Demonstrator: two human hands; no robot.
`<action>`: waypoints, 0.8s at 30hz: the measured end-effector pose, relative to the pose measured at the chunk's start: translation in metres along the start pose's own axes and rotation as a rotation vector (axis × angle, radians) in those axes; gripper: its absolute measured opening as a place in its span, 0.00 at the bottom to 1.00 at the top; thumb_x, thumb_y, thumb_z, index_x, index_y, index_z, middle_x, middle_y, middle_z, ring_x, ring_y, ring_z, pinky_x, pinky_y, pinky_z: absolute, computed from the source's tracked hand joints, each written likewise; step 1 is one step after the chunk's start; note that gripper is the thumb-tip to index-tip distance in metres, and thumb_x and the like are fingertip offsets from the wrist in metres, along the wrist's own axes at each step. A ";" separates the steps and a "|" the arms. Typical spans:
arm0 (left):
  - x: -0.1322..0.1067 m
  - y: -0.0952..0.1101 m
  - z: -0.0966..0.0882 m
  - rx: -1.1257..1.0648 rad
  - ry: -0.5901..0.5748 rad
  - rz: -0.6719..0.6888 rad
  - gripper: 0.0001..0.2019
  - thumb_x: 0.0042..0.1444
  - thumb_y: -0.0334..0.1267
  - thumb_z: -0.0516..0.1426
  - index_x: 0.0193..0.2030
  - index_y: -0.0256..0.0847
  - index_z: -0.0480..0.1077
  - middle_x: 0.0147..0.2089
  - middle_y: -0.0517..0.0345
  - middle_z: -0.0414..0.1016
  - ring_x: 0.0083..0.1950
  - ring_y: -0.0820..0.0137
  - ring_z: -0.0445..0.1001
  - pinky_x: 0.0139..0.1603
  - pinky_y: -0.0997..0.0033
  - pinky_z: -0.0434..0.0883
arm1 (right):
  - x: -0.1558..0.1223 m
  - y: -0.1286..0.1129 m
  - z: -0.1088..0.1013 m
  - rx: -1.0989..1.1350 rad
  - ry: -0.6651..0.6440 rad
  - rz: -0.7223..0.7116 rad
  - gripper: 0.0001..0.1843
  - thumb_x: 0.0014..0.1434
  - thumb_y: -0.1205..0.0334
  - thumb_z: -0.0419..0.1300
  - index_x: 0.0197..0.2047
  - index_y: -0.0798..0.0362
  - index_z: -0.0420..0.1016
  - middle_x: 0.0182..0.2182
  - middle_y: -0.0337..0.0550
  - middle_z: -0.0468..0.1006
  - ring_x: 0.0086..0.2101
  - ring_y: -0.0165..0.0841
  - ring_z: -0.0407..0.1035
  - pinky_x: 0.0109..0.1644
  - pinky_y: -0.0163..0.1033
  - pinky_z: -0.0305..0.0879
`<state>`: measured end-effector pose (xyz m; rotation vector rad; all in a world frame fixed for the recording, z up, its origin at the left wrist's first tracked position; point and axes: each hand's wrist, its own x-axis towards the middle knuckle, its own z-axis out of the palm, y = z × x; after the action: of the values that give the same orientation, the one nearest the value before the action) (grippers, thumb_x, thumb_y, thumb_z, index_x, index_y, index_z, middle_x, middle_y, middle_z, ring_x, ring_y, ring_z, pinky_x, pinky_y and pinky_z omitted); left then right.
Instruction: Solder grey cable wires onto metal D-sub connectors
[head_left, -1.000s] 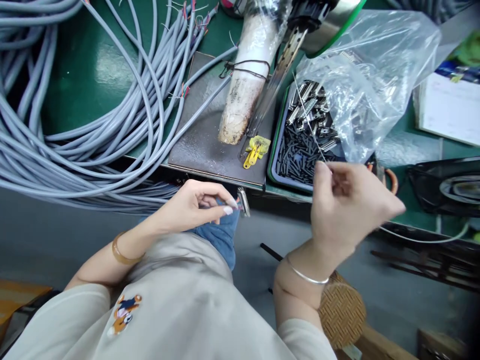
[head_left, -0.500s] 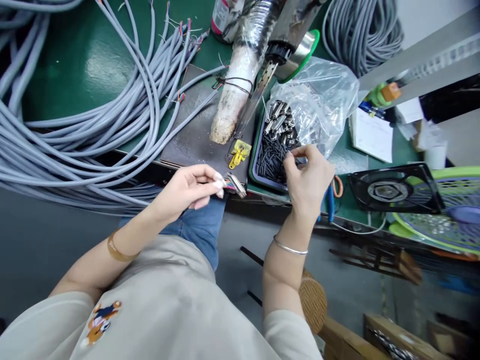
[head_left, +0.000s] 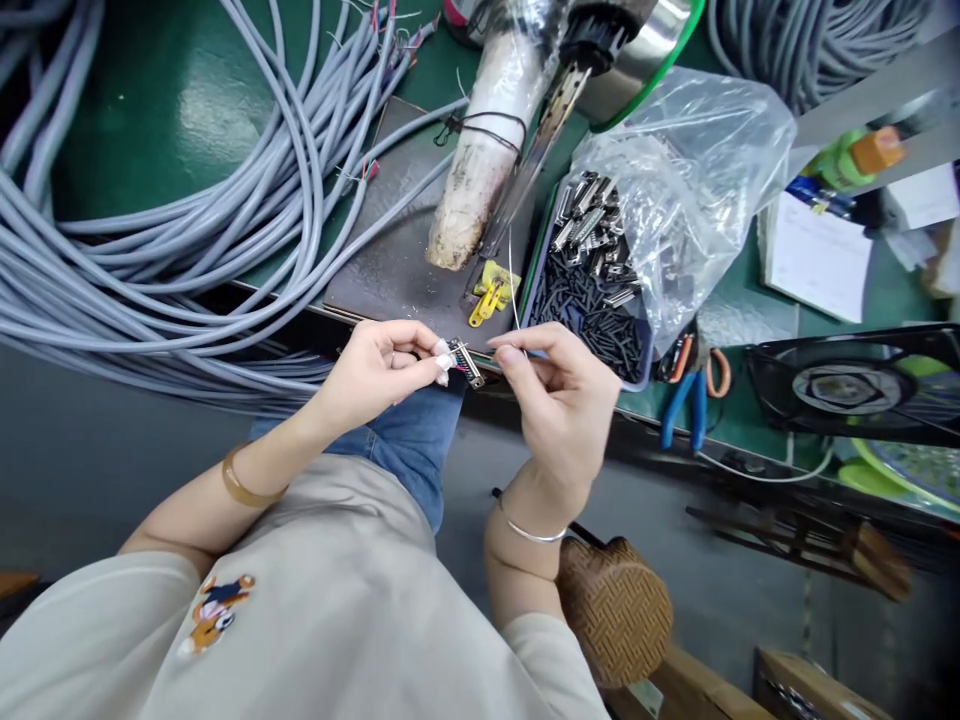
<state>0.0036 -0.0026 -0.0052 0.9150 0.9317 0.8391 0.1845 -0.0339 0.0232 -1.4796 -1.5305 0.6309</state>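
Observation:
My left hand [head_left: 390, 375] is closed in a pinch, just behind a metal multi-pin connector [head_left: 469, 366] with thin coloured wires at its back. The connector sits tilted at my left fingertips, over the table's front edge. Facing it from the right, my right hand [head_left: 559, 390] has thumb and forefinger pressed together; whatever is between them is too small to make out. A thin silvery wire [head_left: 512, 280] hangs down behind those fingertips. Beyond my right hand, a bin [head_left: 529, 300] holds short black tubes [head_left: 592, 320] and metal connectors [head_left: 592, 215].
Grey cables [head_left: 247, 230] with stripped ends cover the left. A soldering iron [head_left: 540, 150] and a white wrapped tube [head_left: 480, 170] point toward me above a dark board [head_left: 390, 240]. Yellow clip [head_left: 491, 295], blue-handled pliers [head_left: 690, 400], black fan [head_left: 847, 385] and plastic bag [head_left: 712, 170] lie around.
My right hand has moved left from the bin of black tubes to beside the connector. The connector has turned a little in my left hand. The view has shifted.

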 end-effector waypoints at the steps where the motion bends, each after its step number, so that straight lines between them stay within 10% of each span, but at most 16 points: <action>1: 0.000 -0.001 0.000 0.009 -0.009 0.006 0.09 0.47 0.34 0.69 0.32 0.33 0.76 0.26 0.57 0.78 0.17 0.84 0.62 0.16 0.83 0.58 | 0.000 0.000 0.004 0.006 -0.025 -0.013 0.07 0.65 0.60 0.63 0.35 0.50 0.80 0.31 0.37 0.78 0.24 0.24 0.63 0.24 0.34 0.56; 20: 0.001 -0.007 -0.010 -0.063 -0.262 0.018 0.18 0.45 0.26 0.64 0.42 0.39 0.66 0.31 0.68 0.74 0.19 0.86 0.62 0.20 0.84 0.60 | 0.001 -0.001 0.006 -0.266 -0.367 -0.314 0.06 0.69 0.65 0.60 0.38 0.52 0.77 0.32 0.38 0.78 0.31 0.27 0.72 0.35 0.33 0.65; 24: 0.001 -0.007 -0.015 -0.150 -0.285 0.046 0.14 0.54 0.37 0.66 0.45 0.38 0.70 0.33 0.63 0.77 0.18 0.85 0.62 0.17 0.82 0.59 | -0.005 -0.003 0.010 -0.223 -0.161 -0.346 0.05 0.67 0.63 0.63 0.45 0.47 0.80 0.27 0.33 0.74 0.24 0.25 0.66 0.27 0.34 0.60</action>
<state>-0.0080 -0.0006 -0.0165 0.9003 0.5952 0.7825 0.1742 -0.0372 0.0200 -1.3008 -1.9798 0.3901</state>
